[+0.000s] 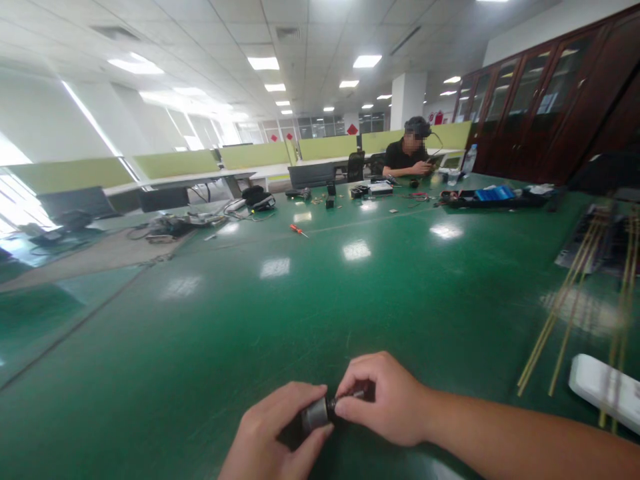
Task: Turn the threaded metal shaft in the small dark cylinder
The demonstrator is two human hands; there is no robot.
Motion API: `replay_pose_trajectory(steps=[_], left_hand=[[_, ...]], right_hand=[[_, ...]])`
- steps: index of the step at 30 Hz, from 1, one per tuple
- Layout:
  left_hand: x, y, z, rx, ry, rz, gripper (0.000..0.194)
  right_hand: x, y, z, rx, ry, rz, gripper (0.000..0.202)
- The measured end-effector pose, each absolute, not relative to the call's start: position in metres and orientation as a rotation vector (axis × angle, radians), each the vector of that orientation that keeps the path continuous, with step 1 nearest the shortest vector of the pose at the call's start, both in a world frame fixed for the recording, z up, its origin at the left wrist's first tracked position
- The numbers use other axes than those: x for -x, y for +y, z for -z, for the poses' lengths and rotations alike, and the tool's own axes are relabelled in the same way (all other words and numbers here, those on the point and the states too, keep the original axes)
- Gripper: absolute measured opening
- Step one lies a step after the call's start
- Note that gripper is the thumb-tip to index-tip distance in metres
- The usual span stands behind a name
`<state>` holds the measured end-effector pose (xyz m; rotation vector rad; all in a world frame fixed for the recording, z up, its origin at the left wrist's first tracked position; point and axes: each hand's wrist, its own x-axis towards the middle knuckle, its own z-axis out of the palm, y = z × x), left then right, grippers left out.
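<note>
Left fingers (296, 396) are gripping the metal cylinder (315, 415), its axis running crosswise. Right fingers (361, 368) are pinching beside its dark end (331, 407).

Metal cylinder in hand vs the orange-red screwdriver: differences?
The metal cylinder is held in the left hand; the screwdriver lies loose on the green table.
The cylinder is grey and stubby; the screwdriver is slim, with an orange-red handle.
</note>
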<state>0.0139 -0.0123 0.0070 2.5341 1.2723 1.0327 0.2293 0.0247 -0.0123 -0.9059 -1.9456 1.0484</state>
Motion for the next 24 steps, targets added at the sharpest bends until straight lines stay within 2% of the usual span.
replay_pose_trajectory(steps=[24], left_hand=[[-0.0072,-0.0115,-0.0053,-2.587,1.284,-1.034,0.023]], right_hand=[[-0.2299,0.0254,0.0133,0.925,-1.903,-1.079,0.011]])
